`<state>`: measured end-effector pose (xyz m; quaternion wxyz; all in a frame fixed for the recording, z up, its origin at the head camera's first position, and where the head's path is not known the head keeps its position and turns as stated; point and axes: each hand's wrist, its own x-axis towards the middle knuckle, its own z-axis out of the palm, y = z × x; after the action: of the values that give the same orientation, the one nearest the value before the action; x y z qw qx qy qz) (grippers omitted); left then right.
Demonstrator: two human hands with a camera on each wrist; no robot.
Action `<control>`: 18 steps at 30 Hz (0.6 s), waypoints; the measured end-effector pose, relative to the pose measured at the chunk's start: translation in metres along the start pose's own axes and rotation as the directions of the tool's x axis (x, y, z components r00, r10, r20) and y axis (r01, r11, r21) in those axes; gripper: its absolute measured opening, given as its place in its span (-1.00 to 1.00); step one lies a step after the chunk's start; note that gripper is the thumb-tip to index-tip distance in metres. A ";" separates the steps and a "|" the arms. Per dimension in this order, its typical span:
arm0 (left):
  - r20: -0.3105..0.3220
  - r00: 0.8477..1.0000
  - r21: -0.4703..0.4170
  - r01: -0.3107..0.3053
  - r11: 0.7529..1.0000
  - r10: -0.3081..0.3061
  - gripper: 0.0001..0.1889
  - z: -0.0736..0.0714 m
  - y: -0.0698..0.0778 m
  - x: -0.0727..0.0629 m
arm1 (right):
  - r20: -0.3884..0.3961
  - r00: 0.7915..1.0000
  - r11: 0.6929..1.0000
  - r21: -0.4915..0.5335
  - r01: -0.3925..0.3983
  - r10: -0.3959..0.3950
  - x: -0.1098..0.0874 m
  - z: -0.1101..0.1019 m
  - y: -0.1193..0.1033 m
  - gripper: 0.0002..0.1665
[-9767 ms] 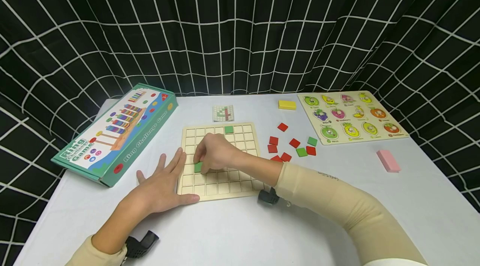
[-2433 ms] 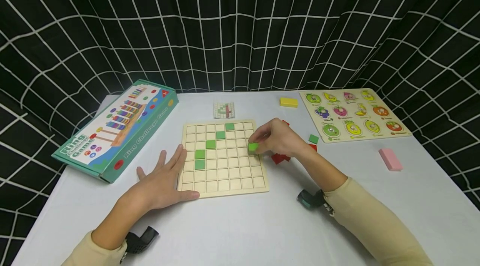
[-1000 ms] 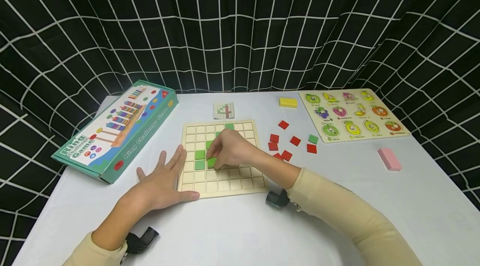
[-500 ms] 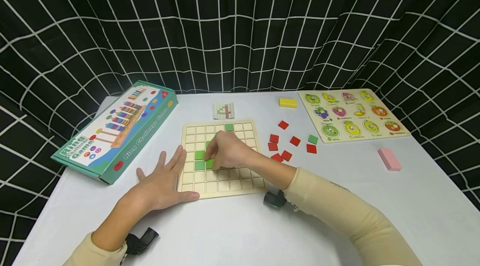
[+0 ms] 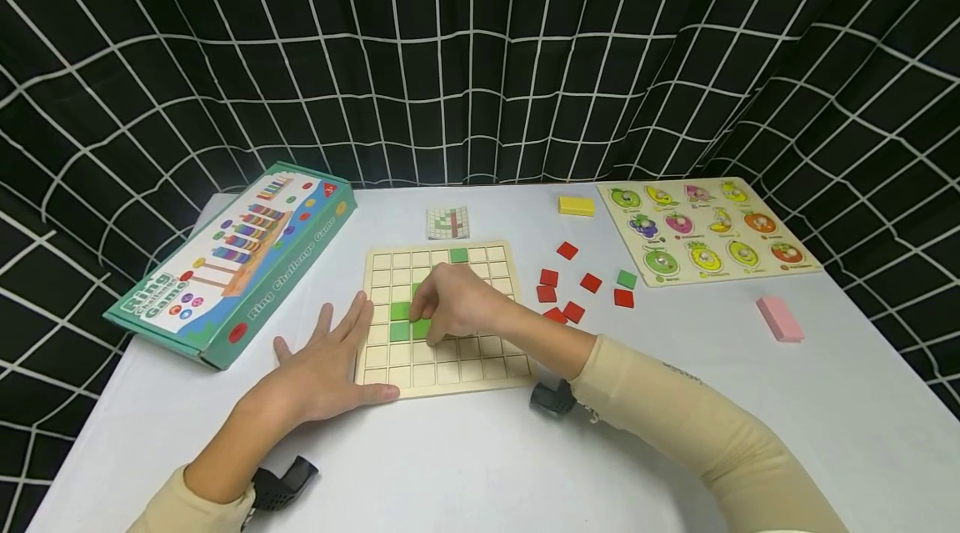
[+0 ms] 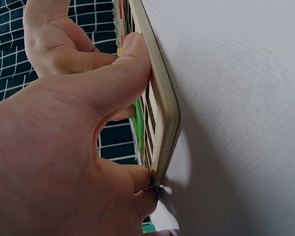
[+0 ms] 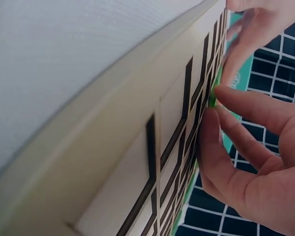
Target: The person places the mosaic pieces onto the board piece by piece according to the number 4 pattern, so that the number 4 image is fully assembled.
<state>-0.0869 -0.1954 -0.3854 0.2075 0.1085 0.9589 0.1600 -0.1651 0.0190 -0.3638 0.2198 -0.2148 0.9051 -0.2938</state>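
A square wooden grid board (image 5: 450, 372) lies mid-table with several green tiles set in its cells. My right hand (image 5: 459, 301) is over the board, thumb and fingertips pinching a green tile (image 5: 421, 330) low in a cell, just right of another green tile (image 5: 400, 332). In the right wrist view, the tile's green edge (image 7: 212, 101) shows between the fingertips. My left hand (image 5: 318, 374) rests with spread fingers at the board's left side. Its thumb (image 6: 132, 54) presses on the board's near edge. The right hand covers some cells and part of the tile row.
Several red tiles (image 5: 590, 283) and one green tile (image 5: 626, 279) lie loose right of the board. A small pattern card (image 5: 447, 223) sits behind it. Around are a game box (image 5: 240, 266), a yellow block (image 5: 576, 206), a fruit board (image 5: 705, 237) and a pink block (image 5: 780, 319).
My right hand brought a green tile from the right onto the board, then shifted it slightly left against the neighbouring tile. More green tiles lie in cells than ten seconds ago. The left hand stayed put.
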 end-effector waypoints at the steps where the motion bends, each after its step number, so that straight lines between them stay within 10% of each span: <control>1: 0.000 1.000 0.000 0.000 1.000 0.000 0.37 0.000 0.000 0.000 | 0.003 1.000 1.000 0.001 0.003 -0.003 0.000 0.000 0.000 -0.58; 18: 0.006 1.000 0.000 0.005 1.000 -0.005 0.38 0.001 0.001 0.000 | -0.016 0.998 0.984 0.171 0.056 -0.054 -0.021 -0.032 0.019 -0.65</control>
<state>-0.0865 -0.1944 -0.3855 0.2108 0.1065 0.9586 0.1590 -0.1700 0.0576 -0.3463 0.2243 -0.2185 0.8714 -0.3776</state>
